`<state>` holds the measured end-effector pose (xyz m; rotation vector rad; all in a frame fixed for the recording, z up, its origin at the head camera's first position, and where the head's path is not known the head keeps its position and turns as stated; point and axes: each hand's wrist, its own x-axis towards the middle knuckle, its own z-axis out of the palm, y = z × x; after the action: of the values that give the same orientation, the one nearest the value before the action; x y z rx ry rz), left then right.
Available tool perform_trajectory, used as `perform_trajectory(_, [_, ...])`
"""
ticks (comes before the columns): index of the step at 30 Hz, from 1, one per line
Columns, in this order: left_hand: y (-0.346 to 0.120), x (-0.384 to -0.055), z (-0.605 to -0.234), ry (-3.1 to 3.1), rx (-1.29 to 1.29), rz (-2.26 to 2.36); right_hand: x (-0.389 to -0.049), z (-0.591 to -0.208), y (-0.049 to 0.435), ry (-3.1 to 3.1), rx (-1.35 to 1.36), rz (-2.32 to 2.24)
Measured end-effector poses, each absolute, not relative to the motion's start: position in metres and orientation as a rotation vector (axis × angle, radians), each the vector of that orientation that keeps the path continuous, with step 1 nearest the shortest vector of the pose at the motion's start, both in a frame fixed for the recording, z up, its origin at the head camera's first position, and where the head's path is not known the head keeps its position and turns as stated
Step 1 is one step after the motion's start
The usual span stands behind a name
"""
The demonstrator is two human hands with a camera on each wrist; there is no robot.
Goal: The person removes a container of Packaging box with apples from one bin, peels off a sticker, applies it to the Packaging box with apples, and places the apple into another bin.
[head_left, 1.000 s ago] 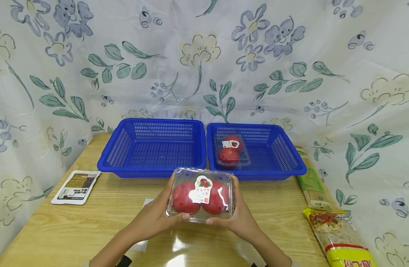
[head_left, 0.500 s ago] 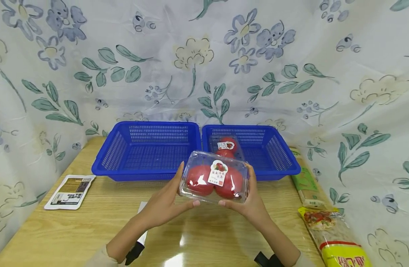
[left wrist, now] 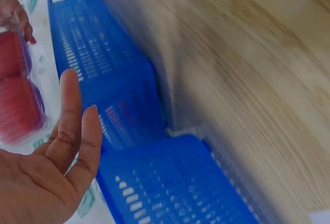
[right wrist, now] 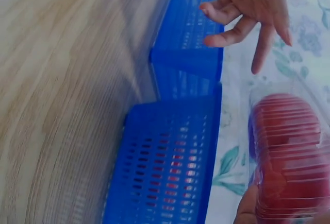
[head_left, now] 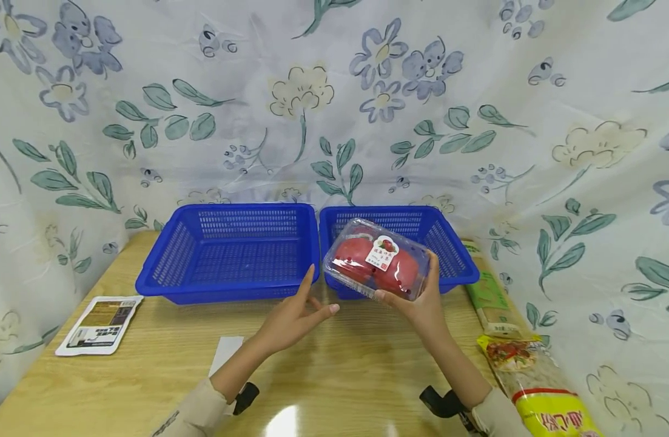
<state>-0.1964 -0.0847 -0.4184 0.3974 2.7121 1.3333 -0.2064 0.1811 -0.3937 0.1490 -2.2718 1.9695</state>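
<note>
My right hand (head_left: 421,309) grips the right end of a clear plastic box of red apples (head_left: 375,260), with a white label on its lid. The box is tilted and held above the front of the right blue basket (head_left: 449,243). Apart from the box, to its lower left, my left hand (head_left: 293,318) has its fingers spread and holds nothing. In the left wrist view the left hand (left wrist: 51,177) is near the baskets' front walls. Another apple box inside the right basket is mostly hidden; its red shows through the slots in the right wrist view.
Beside the right basket stands the left blue basket (head_left: 247,258). A white packet (head_left: 100,326) lies at the table's left, and a white paper (head_left: 225,355) near the left forearm. Along the right edge are a green packet (head_left: 492,297) and a yellow-and-clear bag (head_left: 538,385).
Both hands held the apple box a second ago. It has moved up and right over the right basket and tilted. My left hand has let go and come away.
</note>
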Motion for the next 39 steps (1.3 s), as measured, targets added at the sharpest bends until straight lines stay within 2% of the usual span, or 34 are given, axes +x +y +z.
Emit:
perform_trajectory(17, [-0.036, -0.237, -0.451, 2.740, 0.277, 1.347, -0.241, -0.406, 0.196, -2.083, -0.026, 1.940])
perform_trajectory(32, [-0.015, -0.243, -0.453, 2.749, 0.141, 1.492, -0.291, -0.409, 0.198, -1.944, -0.216, 1.731])
perform_trajectory(39, [-0.014, -0.244, -0.452, 2.816, 0.127, 1.383, -0.310, -0.414, 0.199, -2.025, -0.427, 1.622])
